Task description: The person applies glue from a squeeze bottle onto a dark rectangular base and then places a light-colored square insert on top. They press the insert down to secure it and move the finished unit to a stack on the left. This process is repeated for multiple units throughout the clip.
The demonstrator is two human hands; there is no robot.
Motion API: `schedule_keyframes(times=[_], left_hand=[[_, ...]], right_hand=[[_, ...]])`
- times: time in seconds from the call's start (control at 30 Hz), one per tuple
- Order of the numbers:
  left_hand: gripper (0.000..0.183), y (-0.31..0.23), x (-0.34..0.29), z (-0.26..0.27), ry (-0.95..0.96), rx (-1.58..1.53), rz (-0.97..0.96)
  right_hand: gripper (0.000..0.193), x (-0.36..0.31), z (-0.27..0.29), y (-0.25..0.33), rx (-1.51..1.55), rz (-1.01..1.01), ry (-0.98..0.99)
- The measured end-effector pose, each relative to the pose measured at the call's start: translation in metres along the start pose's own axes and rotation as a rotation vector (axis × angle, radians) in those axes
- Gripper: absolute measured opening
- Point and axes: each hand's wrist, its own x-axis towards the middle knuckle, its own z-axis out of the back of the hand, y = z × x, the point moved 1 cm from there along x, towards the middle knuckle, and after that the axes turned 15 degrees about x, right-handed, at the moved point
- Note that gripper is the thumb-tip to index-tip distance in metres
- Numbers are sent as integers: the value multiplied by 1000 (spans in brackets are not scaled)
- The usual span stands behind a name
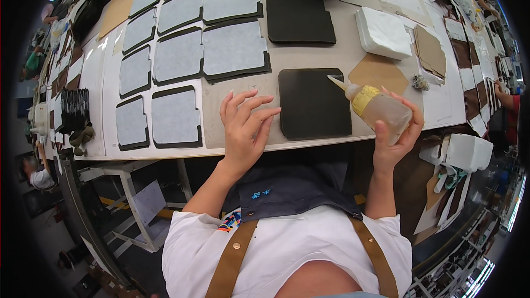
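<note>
My right hand (pixel 396 140) grips a clear squeeze bottle (pixel 375 106) with yellow glue inside, its nozzle tipped toward the upper right corner of a dark square leather piece (pixel 313 102) lying on the table in front of me. My left hand (pixel 244 128) hovers open just left of that piece, fingers spread, holding nothing. A second dark square piece (pixel 299 18) lies farther back.
Several dark pieces topped with grey-white sheets (pixel 232 48) fill the left of the worktable (pixel 243 85). A white stack (pixel 382 33), tan cutouts (pixel 430 52) and a brown paper square (pixel 377 72) sit right. Other people work at the far left and right edges.
</note>
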Motion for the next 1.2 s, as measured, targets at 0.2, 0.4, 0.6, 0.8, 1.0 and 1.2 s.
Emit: schedule_keyframes(times=[0.2, 0.4, 0.6, 0.8, 1.0, 1.2], left_hand=[[18, 1, -1, 1, -20, -13, 10], [18, 2, -2, 0, -36, -33, 20], [20, 3, -3, 0, -46, -41, 27], [21, 5, -5, 1, -71, -56, 46], [21, 7, -5, 0, -110, -92, 66], [19, 7, -4, 0, -109, -95, 71]], right_hand=[[66, 1, -20, -2, 70, 39, 83], [68, 1, -41, -4, 96, 62, 169], [69, 3, -61, -5, 115, 68, 232], [70, 31, -54, -9, 351, -86, 174], [71, 61, -41, -24, 488, -329, 206], [71, 70, -42, -34, 434, -326, 288]])
